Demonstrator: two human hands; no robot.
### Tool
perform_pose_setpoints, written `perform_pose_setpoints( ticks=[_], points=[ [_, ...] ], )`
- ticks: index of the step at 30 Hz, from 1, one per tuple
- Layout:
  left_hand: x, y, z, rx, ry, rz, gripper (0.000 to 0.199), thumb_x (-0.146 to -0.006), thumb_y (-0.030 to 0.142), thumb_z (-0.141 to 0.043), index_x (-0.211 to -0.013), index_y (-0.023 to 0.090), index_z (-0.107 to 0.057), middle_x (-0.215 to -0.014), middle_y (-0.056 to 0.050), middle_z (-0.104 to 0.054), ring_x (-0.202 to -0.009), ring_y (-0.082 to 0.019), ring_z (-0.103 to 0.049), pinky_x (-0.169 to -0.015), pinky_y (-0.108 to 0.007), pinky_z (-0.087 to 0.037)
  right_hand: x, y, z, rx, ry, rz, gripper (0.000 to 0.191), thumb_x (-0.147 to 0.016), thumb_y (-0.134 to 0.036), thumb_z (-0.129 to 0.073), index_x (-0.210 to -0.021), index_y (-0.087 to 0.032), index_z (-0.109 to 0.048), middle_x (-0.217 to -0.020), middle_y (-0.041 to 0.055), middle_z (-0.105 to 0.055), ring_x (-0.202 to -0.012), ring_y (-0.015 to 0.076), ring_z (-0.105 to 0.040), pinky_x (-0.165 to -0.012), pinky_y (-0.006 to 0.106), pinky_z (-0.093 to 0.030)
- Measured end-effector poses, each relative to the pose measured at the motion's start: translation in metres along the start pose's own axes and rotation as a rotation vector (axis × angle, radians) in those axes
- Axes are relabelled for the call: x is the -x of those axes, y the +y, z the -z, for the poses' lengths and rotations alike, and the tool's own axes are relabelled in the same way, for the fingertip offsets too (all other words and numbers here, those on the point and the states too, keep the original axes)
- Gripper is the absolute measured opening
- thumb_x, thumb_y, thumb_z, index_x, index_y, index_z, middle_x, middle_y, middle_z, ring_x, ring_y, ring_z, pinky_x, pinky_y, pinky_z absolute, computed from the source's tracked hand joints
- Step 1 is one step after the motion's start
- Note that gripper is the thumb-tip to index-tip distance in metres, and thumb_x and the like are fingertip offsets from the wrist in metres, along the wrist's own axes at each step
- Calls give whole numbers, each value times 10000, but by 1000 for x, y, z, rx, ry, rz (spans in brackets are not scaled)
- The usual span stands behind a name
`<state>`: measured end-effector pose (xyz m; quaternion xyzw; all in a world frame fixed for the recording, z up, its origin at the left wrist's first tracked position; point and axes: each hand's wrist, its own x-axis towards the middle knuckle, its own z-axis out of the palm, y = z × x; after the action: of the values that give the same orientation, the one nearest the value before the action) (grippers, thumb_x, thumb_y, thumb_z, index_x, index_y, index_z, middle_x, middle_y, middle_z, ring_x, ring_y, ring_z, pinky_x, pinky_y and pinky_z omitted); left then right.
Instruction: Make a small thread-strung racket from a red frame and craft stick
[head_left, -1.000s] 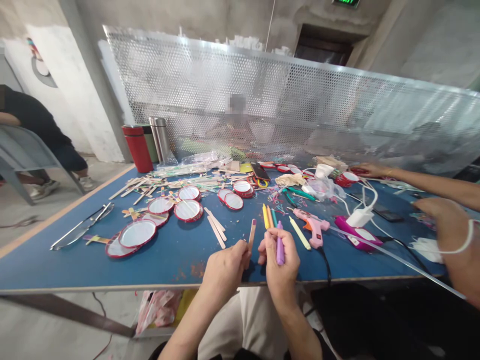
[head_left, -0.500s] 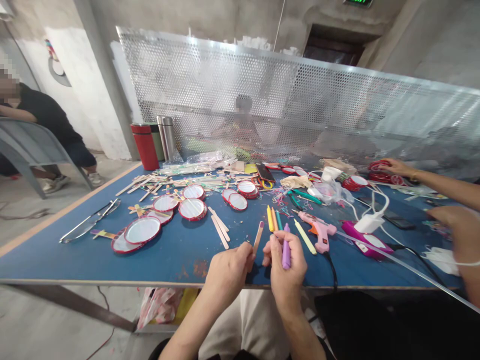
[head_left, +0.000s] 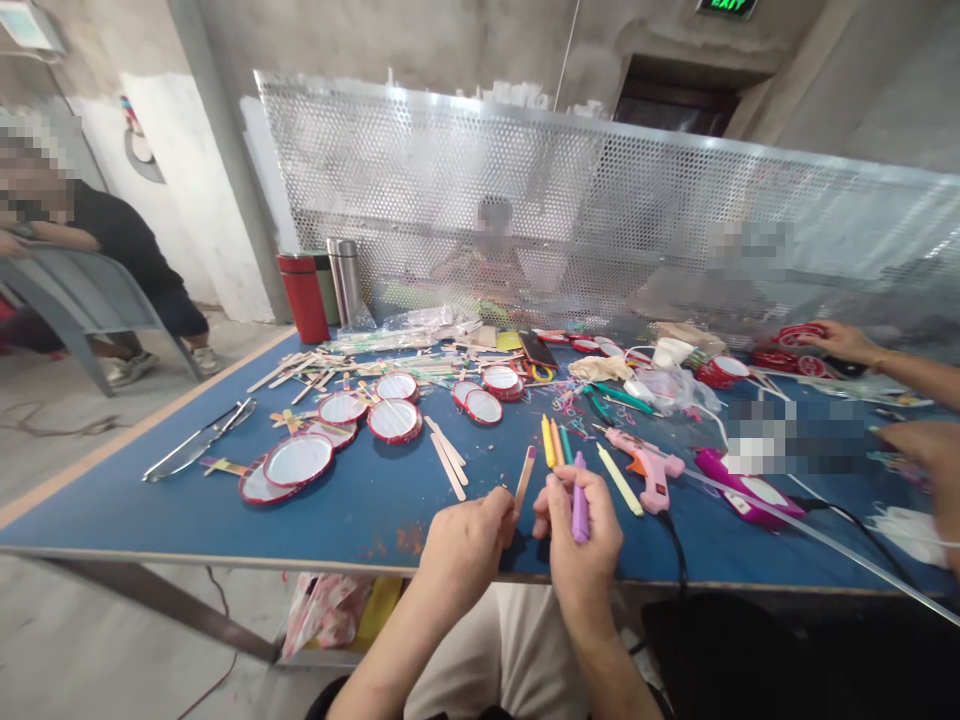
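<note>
My left hand (head_left: 466, 532) pinches a wooden craft stick (head_left: 526, 476), held upright, its top end coloured purple. Close by on the right, my right hand (head_left: 589, 545) is closed around a purple marker (head_left: 580, 508); the marker stands apart from the stick. Just beyond my right hand lie a yellow marker (head_left: 547, 440), an orange one and a teal one, side by side. A pale yellow marker (head_left: 620, 480) rests to their right. Several plain craft sticks (head_left: 446, 460) lie left of the held stick.
Round red-rimmed discs (head_left: 298, 460) lie on the blue table (head_left: 187, 515). A pink glue gun (head_left: 649, 465) with a cord is at right, near a magenta power strip (head_left: 742, 490). Tongs (head_left: 199, 440) and a red flask (head_left: 304, 298) are left. Another person's hand (head_left: 847, 345) holds red material at far right.
The view has shifted slightly, so the table contents appear a little further right. Both hands keep their holds on the stick and the purple marker. The other person's hand remains at the red material.
</note>
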<state>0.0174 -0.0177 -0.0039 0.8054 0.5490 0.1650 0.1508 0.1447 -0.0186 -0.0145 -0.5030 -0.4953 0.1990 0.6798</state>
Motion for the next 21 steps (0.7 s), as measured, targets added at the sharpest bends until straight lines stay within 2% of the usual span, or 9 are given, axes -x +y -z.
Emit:
perform_pose_setpoints(
  ticks=[11,21],
  points=[
    [1,0,-1,22,7,-20,215,-958,236,-351,-834,231,-527,-725,24,-691,-636,-130,-621,-550,-227,-307,1,-3,0,-27,13,-9,144,-882,-328,-592,-903,-190,-557,-595,-67,-553,-397,75,-504,-409,197,-440],
    [-1,-1,2,62,-20,6,171,-944,228,-402,-850,229,-545,-759,22,-705,-682,-136,-644,-561,-223,-321,2,-2,2,-18,6,-11,134,-888,-323,-586,-906,-194,-556,-584,-70,-544,-400,77,-498,-413,199,-439]
  ],
)
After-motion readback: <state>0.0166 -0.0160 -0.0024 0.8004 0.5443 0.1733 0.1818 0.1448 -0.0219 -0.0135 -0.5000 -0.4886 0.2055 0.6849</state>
